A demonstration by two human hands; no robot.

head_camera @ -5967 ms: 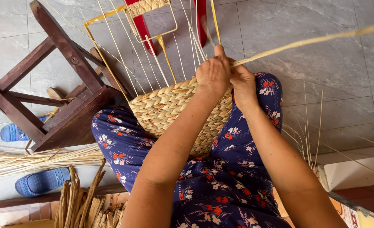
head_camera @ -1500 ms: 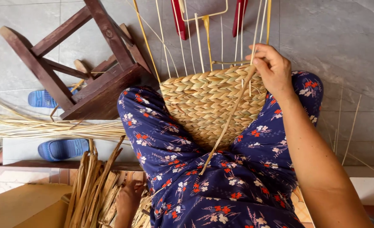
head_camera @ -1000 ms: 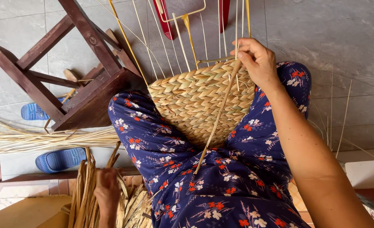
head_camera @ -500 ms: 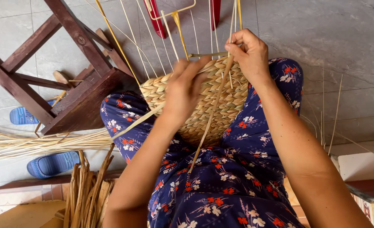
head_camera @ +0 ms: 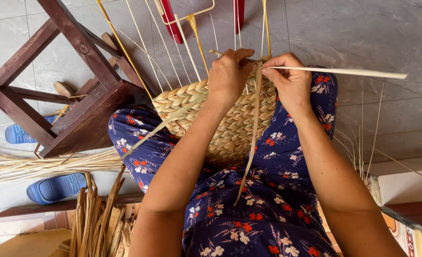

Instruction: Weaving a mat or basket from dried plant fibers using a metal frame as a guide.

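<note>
The woven basket (head_camera: pixel 220 119) rests on the lap, rim facing away. The right hand (head_camera: pixel 289 81) pinches a pale strand (head_camera: pixel 344 72) whose long axis runs rightward from the rim. The left hand (head_camera: pixel 227 76), clenched on the rim, touches it.

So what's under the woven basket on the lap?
The woven basket rests on a blue flowered garment over the person's lap. Both hands, the left hand and right hand, cover its far rim. What's directly beneath the basket is hidden.
</note>
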